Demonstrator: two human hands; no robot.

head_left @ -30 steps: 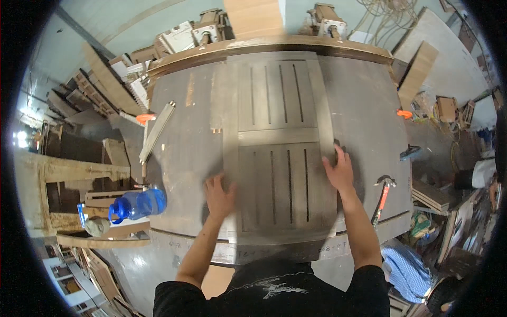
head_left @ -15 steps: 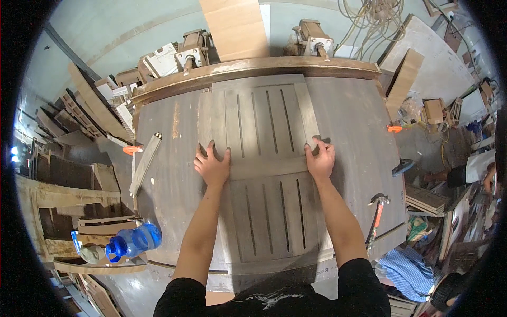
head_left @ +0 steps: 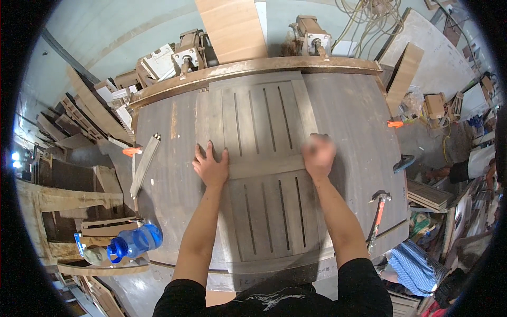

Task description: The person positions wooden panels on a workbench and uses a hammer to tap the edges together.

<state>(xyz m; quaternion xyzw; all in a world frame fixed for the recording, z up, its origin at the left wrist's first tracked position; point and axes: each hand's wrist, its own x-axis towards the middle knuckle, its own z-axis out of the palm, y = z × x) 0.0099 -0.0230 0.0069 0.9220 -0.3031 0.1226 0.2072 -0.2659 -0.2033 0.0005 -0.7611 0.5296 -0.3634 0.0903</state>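
A grey-brown slatted wooden panel (head_left: 264,168) lies flat before me, with dark slots in its upper and lower halves and a plain crossbar between them. My left hand (head_left: 211,168) rests at the panel's left side near the crossbar, its fingers spread and its thumb apart. At the right side, level with the crossbar, my right hand (head_left: 319,158) touches or lies close to the panel's edge. Its fingers are blurred, so their grip cannot be made out. Beneath the panel is a wide grey-brown worktable (head_left: 359,137).
A claw hammer (head_left: 378,214) lies at the table's right. Wooden strips (head_left: 145,165) lie at its left, near a blue water jug (head_left: 135,243). Along the far rail (head_left: 253,69) stand two clamp cylinders (head_left: 188,50). Another person's arm (head_left: 441,173) shows at the far right.
My view has shifted slightly. The right hand's fingers look drawn in more and are now blurred. My left hand stays at the panel's left side.
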